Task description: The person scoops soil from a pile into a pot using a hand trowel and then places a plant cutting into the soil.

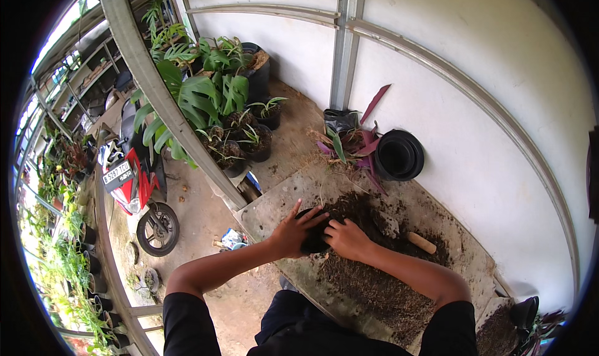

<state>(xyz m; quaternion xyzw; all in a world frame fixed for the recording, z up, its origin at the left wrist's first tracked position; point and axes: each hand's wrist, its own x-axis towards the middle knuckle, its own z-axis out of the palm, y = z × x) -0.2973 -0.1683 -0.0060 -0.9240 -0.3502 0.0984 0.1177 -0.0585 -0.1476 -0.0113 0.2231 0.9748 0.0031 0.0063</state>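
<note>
A black plastic pot (312,246) rests on the work surface before me, partly covered by my hands. My left hand (291,234) grips its left side, with the fingers spread across the top. The fingertips of my right hand (347,240) curl down at the pot's right rim; whether they pinch anything is hidden. Dark soil (355,208) lies heaped just beyond the pot. To the right is a hand trowel with a wooden handle (422,243), its blade (387,225) caked with soil. Loose brown potting mix (374,295) spreads below my right forearm.
Nested black pots (399,155) lie near the white wall (435,122), beside uprooted purple-leaved plants (360,145). Several small potted plants (255,143) and monstera leaves (192,96) stand beyond. A metal post (173,108) rises at left, near a red motorcycle (135,183).
</note>
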